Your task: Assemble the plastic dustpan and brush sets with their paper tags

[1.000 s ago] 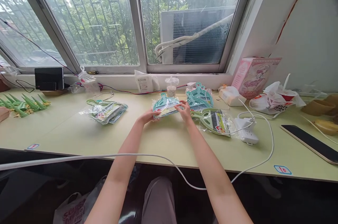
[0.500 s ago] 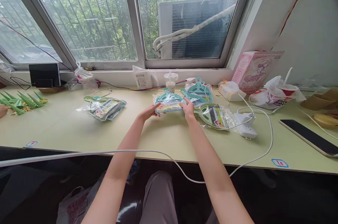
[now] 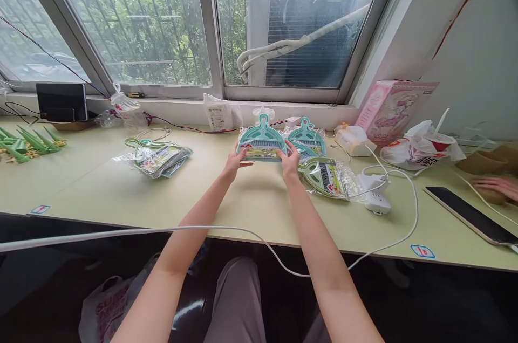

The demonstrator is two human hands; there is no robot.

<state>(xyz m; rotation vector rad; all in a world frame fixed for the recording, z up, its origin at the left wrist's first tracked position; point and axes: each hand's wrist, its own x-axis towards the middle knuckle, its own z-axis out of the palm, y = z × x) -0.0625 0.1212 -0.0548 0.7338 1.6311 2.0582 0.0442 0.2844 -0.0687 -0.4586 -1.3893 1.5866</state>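
Note:
My left hand (image 3: 237, 162) and my right hand (image 3: 290, 160) grip the two lower corners of a teal dustpan and brush set (image 3: 262, 141) in clear wrapping. It is tilted up, its handle pointing toward the window. Behind my right hand lie more teal wrapped sets (image 3: 311, 135), partly covered. A green dustpan and brush set (image 3: 326, 177) rests just right of my right wrist. Farther left on the table is a small pile of wrapped sets (image 3: 162, 157) with a green one on top.
A white power strip (image 3: 376, 194) with cables sits at right, near a phone (image 3: 471, 213). A white cable (image 3: 243, 228) crosses over my forearms. Tissues (image 3: 353, 139), a pink box (image 3: 399, 111) and another person's hand (image 3: 497, 186) are at right. Green pointed pieces (image 3: 30, 143) lie far left.
The teal set in my hands has been tipped more upright, so its front and handle now show fully. Another person's hand has appeared at the right edge; the one at far left has gone.

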